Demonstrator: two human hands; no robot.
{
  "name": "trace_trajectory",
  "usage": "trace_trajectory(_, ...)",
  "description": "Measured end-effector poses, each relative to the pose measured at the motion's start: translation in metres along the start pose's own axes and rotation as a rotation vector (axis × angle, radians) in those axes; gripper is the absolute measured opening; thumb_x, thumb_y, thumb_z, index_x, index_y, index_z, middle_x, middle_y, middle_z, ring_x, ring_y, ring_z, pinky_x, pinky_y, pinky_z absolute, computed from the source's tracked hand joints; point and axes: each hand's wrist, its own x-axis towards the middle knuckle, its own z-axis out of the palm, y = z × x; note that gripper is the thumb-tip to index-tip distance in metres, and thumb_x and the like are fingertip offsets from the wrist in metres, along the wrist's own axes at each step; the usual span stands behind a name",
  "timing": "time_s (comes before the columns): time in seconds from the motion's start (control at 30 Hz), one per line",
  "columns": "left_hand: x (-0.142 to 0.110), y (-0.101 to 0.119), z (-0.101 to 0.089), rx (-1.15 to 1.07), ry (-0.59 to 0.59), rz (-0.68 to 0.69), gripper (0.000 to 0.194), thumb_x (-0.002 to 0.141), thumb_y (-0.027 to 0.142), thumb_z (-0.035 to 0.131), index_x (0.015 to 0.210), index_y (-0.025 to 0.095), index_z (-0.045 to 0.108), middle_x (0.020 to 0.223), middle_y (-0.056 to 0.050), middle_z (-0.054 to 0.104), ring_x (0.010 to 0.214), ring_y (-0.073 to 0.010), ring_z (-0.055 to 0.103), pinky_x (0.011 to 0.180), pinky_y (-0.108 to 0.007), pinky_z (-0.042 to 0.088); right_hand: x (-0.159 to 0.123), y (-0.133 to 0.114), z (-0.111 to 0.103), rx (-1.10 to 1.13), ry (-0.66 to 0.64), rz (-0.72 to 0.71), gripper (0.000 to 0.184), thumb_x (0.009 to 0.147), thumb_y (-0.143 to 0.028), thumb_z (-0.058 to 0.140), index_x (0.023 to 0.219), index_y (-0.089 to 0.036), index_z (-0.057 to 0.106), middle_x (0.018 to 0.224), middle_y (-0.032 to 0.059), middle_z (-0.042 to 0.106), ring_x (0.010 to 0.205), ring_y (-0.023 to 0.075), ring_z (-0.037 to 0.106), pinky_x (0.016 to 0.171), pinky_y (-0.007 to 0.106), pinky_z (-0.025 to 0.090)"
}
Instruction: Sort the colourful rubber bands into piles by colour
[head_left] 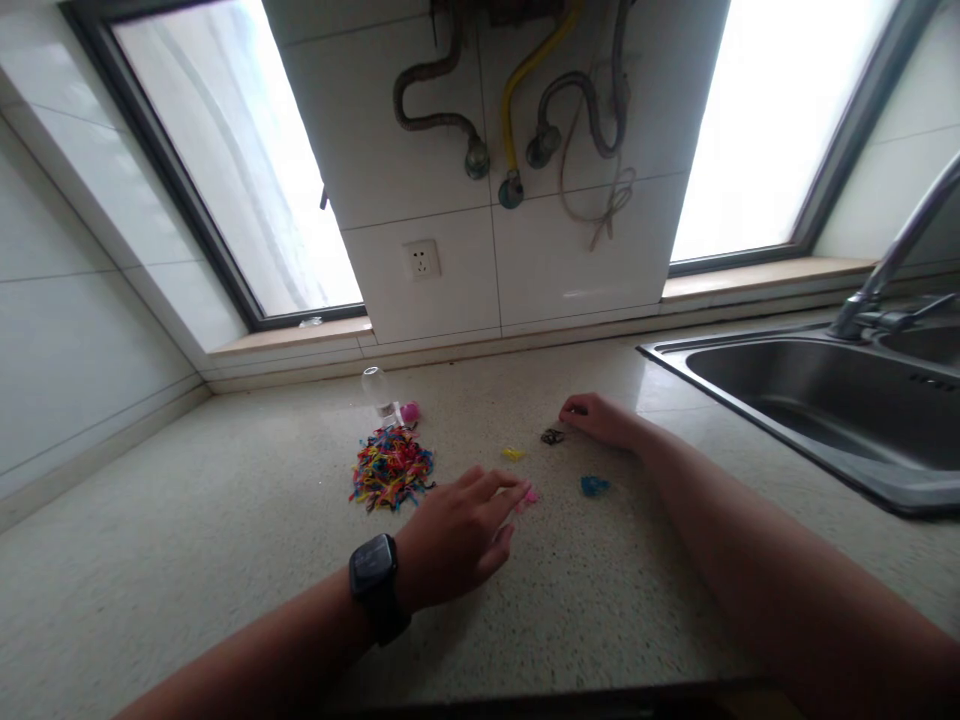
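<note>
A heap of small rubber bands (pixel 393 468) in mixed colours lies on the speckled countertop (pixel 247 500). To its right are little single-colour groups: yellow bands (pixel 513 454), pink bands (pixel 531 496), black bands (pixel 553 437) and blue bands (pixel 594 486). My left hand (pixel 465 525), a dark watch on its wrist, has its fingers stretched over the pink bands, thumb apart. Beside the black group, my right hand (pixel 596 418) is closed with fingertips pinched together. Whatever that pinch may hold is too small to make out.
A clear plastic bottle (pixel 379 390) and a pink round piece (pixel 410 411) are behind the heap. A steel sink (pixel 787 400) with a faucet (pixel 862 300) is set into the counter at right. The tiled wall (pixel 420 300) carries a socket (pixel 422 259) and hoses.
</note>
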Motion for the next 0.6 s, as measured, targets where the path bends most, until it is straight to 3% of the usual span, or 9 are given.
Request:
trace_trajectory(0.1, 0.0003, 0.0000, 0.0003, 0.014, -0.022, -0.015, 0.047, 0.090, 0.019, 0.052, 0.137, 0.019, 0.049, 0.127, -0.008, 0.059, 0.111, -0.0230, 0.053, 0.096, -0.040, 0.049, 0.0002, 0.0005, 0.0004, -0.005, 0.001, -0.003, 0.027, 0.086, -0.039, 0.055, 0.094, -0.020, 0.074, 0.087, 0.0070, 0.074, 0.077, 0.0207, 0.065, 0.069, 0.030, 0.046)
trace_trajectory(0.3, -0.0023, -0.0020, 0.0009, 0.043, -0.047, -0.034, 0.023, 0.090, 0.020, 0.052, 0.110, 0.021, 0.064, 0.111, -0.006, 0.064, 0.102, -0.0219, 0.055, 0.088, -0.037, 0.050, 0.0015, 0.0040, 0.0022, 0.008, 0.000, -0.016, 0.029, 0.086, -0.040, 0.055, 0.094, -0.020, 0.074, 0.087, 0.0067, 0.075, 0.077, 0.0204, 0.065, 0.068, 0.029, 0.045)
trace_trajectory(0.6, -0.0024, 0.0013, 0.0069, 0.120, -0.119, 0.012, 0.028, 0.089, 0.025, 0.055, 0.117, 0.019, 0.061, 0.113, -0.008, 0.065, 0.102, -0.0223, 0.055, 0.089, -0.037, 0.049, 0.0017, 0.0038, 0.0028, -0.008, 0.005, -0.008, 0.027, 0.086, -0.039, 0.055, 0.093, -0.021, 0.074, 0.088, 0.0071, 0.074, 0.078, 0.0206, 0.065, 0.069, 0.029, 0.046)
